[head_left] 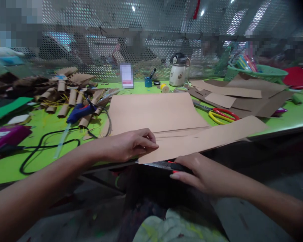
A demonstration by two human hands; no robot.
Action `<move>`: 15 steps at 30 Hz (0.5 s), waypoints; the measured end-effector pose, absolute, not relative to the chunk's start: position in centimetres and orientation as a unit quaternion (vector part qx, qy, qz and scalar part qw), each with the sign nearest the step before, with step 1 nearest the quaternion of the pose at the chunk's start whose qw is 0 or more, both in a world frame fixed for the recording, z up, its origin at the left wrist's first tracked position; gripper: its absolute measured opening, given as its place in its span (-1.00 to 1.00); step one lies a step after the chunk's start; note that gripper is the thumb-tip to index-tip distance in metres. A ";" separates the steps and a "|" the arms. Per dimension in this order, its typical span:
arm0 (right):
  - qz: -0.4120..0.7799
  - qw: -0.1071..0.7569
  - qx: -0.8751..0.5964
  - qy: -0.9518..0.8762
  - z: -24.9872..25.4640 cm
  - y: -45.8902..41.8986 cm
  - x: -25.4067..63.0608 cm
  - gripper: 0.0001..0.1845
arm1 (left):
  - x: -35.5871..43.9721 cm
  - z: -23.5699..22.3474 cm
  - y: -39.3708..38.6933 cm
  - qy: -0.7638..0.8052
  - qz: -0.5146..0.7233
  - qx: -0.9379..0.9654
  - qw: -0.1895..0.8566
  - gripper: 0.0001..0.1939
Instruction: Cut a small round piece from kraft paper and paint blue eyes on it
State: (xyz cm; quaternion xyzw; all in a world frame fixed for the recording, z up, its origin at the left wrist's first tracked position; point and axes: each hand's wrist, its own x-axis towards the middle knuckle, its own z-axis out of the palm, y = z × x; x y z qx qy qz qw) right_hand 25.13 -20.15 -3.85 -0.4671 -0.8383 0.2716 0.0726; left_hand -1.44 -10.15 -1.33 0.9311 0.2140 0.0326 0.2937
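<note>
My left hand [131, 144] is closed in a pinch at the left end of a long strip of brown kraft card [192, 139], which lies aslant at the table's front edge. My right hand [195, 171] is wrapped round black-and-red-handled scissors [159, 164], their metal blades pointing left just under the strip's lower edge. Fingers and card hide part of the handles and blades. Behind the strip, larger brown card sheets [151, 111] lie flat. A second pair of scissors [217, 114], with red and yellow handles, rests to their right.
Left are a blue glue gun [80, 112] with its cord and several cardboard tubes [63, 111]. At the back stand a phone [126, 75], blue jar [148, 82], yellow spool [164, 88] and flask [178, 70]. Card offcuts [255, 101] and a green basket [270, 74] are right.
</note>
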 end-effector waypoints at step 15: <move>0.335 0.079 -0.440 -0.829 -4.0 -20.1 24.0 -0.62 | -1.4 -1.3 -10.1 0.214 0.028 0.928 0.302 -0.68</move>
